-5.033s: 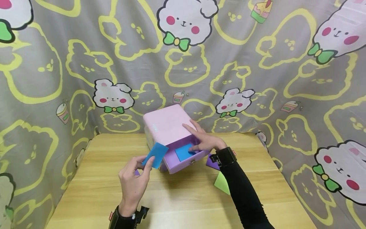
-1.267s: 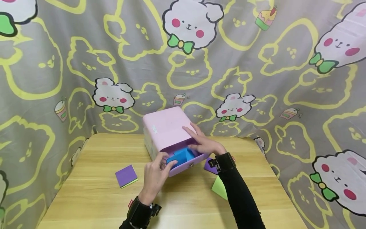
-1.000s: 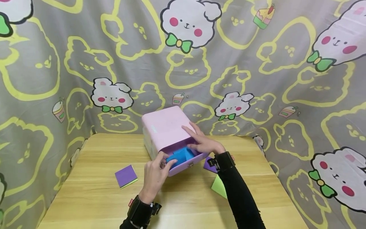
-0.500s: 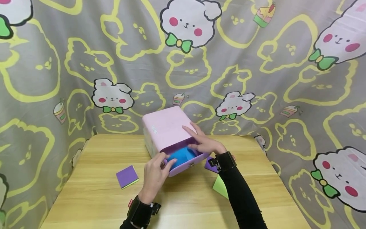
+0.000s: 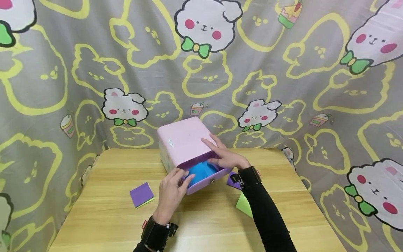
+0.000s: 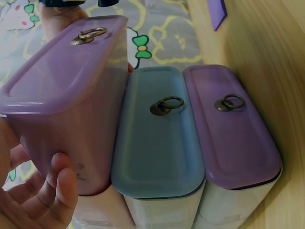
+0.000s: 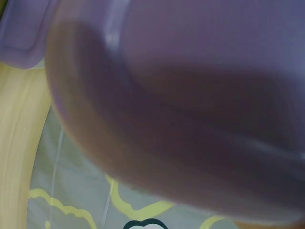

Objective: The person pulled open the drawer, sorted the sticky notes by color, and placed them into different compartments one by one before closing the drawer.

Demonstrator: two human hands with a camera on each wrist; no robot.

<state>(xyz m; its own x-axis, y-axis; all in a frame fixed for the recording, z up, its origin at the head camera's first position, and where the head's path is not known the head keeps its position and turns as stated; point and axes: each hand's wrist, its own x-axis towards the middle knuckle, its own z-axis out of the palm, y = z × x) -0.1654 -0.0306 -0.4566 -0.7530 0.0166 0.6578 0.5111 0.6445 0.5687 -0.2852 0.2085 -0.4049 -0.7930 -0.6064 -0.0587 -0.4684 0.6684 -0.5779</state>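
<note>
A pink-topped drawer box (image 5: pixel 185 138) stands angled on the table with its lilac top drawer (image 5: pixel 203 186) pulled out. Blue square papers (image 5: pixel 200 171) lie in that drawer. At the drawer's left front corner, my left hand (image 5: pixel 171 190) pinches the edge of a blue paper between thumb and fingertips. The left wrist view shows its other fingers (image 6: pixel 59 179) loosely bent beside the drawer's outer wall. My right hand (image 5: pixel 228 157) has its fingers stretched over the right edge of the box top, its thumb reaching into the drawer. The right wrist view is mostly filled by the blurred drawer front.
Below the pulled-out drawer are a blue-grey drawer (image 6: pixel 159 138) and a purple drawer (image 6: pixel 233 129), both closed, with ring pulls. A purple paper stack with green beneath (image 5: pixel 141 195) lies left. Purple paper (image 5: pixel 232 180) and green paper (image 5: pixel 244 205) lie partly under the right forearm.
My left hand has gone from holding a blue paper above the drawer to its left corner. During the last second the paper has flattened down inside. My right hand stays put.
</note>
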